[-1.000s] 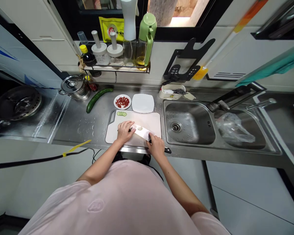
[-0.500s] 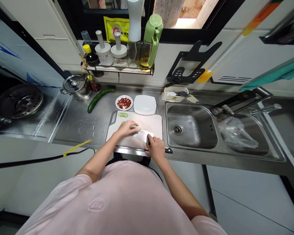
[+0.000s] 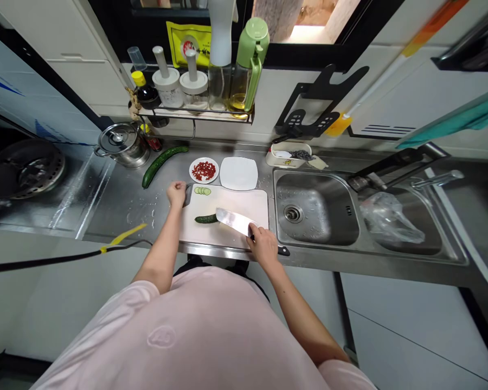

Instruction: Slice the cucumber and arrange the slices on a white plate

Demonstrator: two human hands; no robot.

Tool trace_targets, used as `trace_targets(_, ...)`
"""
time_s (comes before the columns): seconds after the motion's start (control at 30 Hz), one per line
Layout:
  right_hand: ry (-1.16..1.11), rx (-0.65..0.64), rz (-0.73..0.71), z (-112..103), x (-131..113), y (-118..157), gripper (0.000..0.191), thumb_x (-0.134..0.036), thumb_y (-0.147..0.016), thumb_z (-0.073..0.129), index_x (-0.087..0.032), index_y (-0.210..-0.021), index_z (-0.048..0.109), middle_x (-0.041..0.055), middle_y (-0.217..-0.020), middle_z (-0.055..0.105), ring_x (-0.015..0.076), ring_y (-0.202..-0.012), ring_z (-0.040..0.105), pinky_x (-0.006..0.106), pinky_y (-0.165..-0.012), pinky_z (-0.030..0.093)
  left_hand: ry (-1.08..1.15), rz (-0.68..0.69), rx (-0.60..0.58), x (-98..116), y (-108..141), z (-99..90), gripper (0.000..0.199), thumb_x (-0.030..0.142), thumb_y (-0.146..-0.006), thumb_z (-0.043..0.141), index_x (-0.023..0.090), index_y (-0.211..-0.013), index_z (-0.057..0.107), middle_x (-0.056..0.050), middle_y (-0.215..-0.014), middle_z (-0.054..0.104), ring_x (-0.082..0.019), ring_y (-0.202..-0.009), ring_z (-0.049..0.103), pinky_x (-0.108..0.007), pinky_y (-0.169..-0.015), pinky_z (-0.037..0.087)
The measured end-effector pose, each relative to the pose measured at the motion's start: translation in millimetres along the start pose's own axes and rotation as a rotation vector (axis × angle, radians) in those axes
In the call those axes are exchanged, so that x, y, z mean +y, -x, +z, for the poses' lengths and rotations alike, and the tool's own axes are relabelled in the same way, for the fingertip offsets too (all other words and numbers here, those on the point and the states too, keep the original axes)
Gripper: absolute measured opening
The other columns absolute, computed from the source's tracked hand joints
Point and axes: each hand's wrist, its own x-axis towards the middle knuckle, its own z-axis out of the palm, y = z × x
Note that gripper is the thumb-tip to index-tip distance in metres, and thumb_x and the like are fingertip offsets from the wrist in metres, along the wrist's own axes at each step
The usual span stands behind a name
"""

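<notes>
My right hand [image 3: 263, 242] grips the dark handle of a cleaver [image 3: 236, 221] over the right part of the white cutting board [image 3: 244, 201]. The blade points left, and its tip touches or overlaps the right end of a dark green cucumber piece [image 3: 205, 219]. My left hand [image 3: 176, 193] is closed beside the board's upper left corner, near its grey handle. Whether anything is inside its fingers is hidden. A short row of cucumber slices [image 3: 203, 190] lies along the board's top left edge.
A whole cucumber [image 3: 161, 164], a plate of chopped red pieces [image 3: 204, 170] and a white square plate [image 3: 238, 173] sit behind the board. Another black knife handle [image 3: 283, 251] juts out at the front right. The sink [image 3: 317, 208] is to the right, a steel pot [image 3: 123, 145] back left.
My left hand has left the cucumber piece and moved up and left to the board's corner, uncovering the piece. The cleaver's blade has turned slightly and shows more fully.
</notes>
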Motion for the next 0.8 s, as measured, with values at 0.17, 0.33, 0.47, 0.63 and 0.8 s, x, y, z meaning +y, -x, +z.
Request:
trace_targets(0.17,-0.031,-0.047,0.055,0.3,6.5,1.9,0.042,-0.032,-0.086,0.054,-0.02,-0.126,0.049,0.0065,-0.095,0.061,0.0199,-0.087,0.051,0.028,-0.077,0.028,-0.008,-0.081,0.063,-15.8,-44.0,-17.2,0.034,0.024,-0.072,0.068,0.012,-0.102,0.058,-0.007,-0.091,0.062,-0.021,-0.094,0.054,-0.042,-0.092,0.038)
trace_targets(0.33,-0.072,-0.07,0.09,2.0,7.8,2.9,0.043,-0.032,-0.086,0.052,-0.021,-0.127,0.049,0.0064,-0.097,0.063,0.0202,-0.091,0.053,0.028,-0.08,0.03,-0.128,0.025,0.181,-17.3,-39.1,-26.6,0.044,0.023,-0.076,0.067,0.008,-0.115,0.05,-0.016,-0.122,0.048,-0.03,-0.119,0.036,-0.052,-0.104,0.021)
trace_targets(0.47,-0.151,-0.099,0.145,4.5,6.0,1.7,0.038,-0.032,-0.088,0.047,-0.022,-0.125,0.051,0.0066,-0.102,0.064,0.0196,-0.091,0.056,0.027,-0.077,0.033,-0.208,0.256,0.177,-12.5,-4.0,-22.1,0.038,0.03,-0.079,0.062,0.017,-0.114,0.055,-0.012,-0.115,0.051,-0.027,-0.11,0.044,-0.048,-0.099,0.032)
trace_targets(0.63,-0.269,-0.175,0.261,10.5,1.7,-2.7,0.036,-0.034,-0.093,0.033,-0.023,-0.118,0.057,0.0066,-0.094,0.067,0.019,-0.082,0.059,0.025,-0.066,0.032,-0.234,0.61,-0.083,-3.0,72.7,-11.2,0.022,0.033,-0.085,0.052,0.021,-0.102,0.062,-0.008,-0.102,0.057,-0.022,-0.101,0.052,-0.038,-0.09,0.041)
trace_targets(0.8,-0.321,-0.209,0.215,11.5,-4.0,-8.5,0.034,-0.035,-0.095,0.031,-0.022,-0.106,0.06,0.0056,-0.089,0.067,0.0183,-0.082,0.059,0.024,-0.064,0.03,-0.228,0.73,-0.232,-4.1,126.6,-6.6,0.02,0.032,-0.087,0.05,0.022,-0.098,0.063,-0.007,-0.097,0.06,-0.02,-0.096,0.055,-0.035,-0.086,0.043)
